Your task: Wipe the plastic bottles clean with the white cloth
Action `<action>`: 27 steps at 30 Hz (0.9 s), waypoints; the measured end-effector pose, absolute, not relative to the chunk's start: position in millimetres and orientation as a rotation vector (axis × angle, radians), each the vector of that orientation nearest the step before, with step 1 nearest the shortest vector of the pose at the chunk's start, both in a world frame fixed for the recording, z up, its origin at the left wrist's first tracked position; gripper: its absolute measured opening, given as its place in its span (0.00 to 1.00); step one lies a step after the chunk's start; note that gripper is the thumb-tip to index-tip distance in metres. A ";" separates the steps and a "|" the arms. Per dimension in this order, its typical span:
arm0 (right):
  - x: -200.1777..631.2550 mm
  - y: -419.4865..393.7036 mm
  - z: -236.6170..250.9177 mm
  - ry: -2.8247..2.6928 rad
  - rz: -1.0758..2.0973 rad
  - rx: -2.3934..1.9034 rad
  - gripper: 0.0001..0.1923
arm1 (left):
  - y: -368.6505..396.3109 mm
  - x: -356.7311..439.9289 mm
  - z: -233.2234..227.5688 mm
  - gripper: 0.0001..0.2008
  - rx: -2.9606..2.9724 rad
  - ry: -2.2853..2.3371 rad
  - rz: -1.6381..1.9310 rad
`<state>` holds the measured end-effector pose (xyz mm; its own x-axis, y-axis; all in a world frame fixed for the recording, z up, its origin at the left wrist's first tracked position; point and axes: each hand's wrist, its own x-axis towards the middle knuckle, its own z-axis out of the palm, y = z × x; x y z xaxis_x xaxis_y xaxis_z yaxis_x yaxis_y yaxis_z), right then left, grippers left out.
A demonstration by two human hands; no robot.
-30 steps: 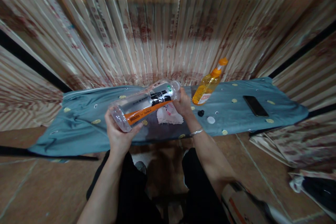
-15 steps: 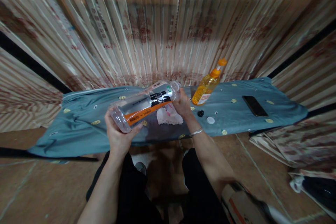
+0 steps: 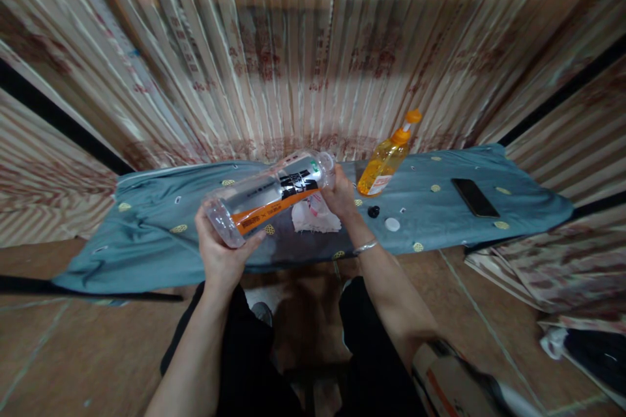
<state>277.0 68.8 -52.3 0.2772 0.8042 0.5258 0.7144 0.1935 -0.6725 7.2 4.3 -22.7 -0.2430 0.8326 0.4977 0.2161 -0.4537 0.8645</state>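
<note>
- Left hand (image 3: 222, 257): cupped round the base of the bottle (image 3: 267, 201), thumb on the near side, other fingers mostly hidden.
- Right hand (image 3: 338, 192): closed about the neck end; finger placement behind it cannot be told. Bracelet (image 3: 366, 246) on that wrist.
- Bottle: clear, black lettering and orange band, held between both hands over the middle of the table.
- Long axis slants from near left to far right; base at left, neck pointing right and a little far.
- Rag (image 3: 317, 218): pale with pink marks, lying below the bottle, its far part covered by bottle and right hand.
- Black cap (image 3: 373, 211) and white cap (image 3: 392, 224) lie right of the right hand, near each other, apart.
- Soap (image 3: 383, 168): yellow, orange pump, standing beyond the caps, close to the right hand on its far right.
- Phone (image 3: 474, 197): dark, flat, well off to the right.
- Table (image 3: 156, 234): narrow, blue-green patterned cover.
- Curtain (image 3: 303, 98): striped, closing off the far side.
</note>
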 end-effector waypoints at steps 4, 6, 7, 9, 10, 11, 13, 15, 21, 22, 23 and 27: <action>277.0 67.7 -50.5 -1.473 0.099 -1.567 0.21 | 2.8 9.8 -17.9 0.48 1.471 1.269 1.735; 277.2 67.1 -50.1 -1.478 0.097 -1.572 0.22 | 2.8 10.1 -17.8 0.49 1.456 1.265 1.734; 277.2 66.9 -49.8 -1.478 0.101 -1.571 0.22 | 3.0 10.0 -18.3 0.49 1.454 1.260 1.732; 276.9 66.7 -49.2 -1.474 0.112 -1.569 0.21 | 3.5 9.5 -19.6 0.48 1.464 1.254 1.733; 276.7 66.5 -48.7 -1.472 0.116 -1.573 0.21 | 3.8 9.2 -20.2 0.48 1.475 1.254 1.736; 276.4 66.4 -48.2 -1.471 0.119 -1.581 0.21 | 4.1 8.8 -20.7 0.48 1.489 1.256 1.739; 276.1 66.3 -47.6 -1.472 0.125 -1.596 0.21 | 4.6 8.2 -21.1 0.47 1.519 1.260 1.748; 276.2 66.5 -47.9 -1.470 0.124 -1.594 0.21 | 4.6 8.0 -20.4 0.47 1.534 1.258 1.758; 278.7 68.1 -53.4 -1.475 0.099 -1.517 0.23 | 2.3 10.7 -16.1 0.47 1.514 1.260 1.771; 279.2 68.4 -54.2 -1.477 0.097 -1.518 0.23 | 2.1 10.9 -16.0 0.47 1.504 1.263 1.766; 279.6 68.6 -54.7 -1.485 0.097 -1.521 0.24 | 2.0 11.0 -16.2 0.48 1.497 1.264 1.757; 280.8 69.1 -55.7 -1.511 0.102 -1.527 0.25 | 3.3 9.8 -19.3 0.49 1.484 1.258 1.734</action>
<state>280.8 69.1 -55.7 0.2323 0.8118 0.5358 0.7326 0.2163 -0.6454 9.8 3.3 -19.3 -0.2570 0.8509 0.4581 0.1717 -0.4263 0.8881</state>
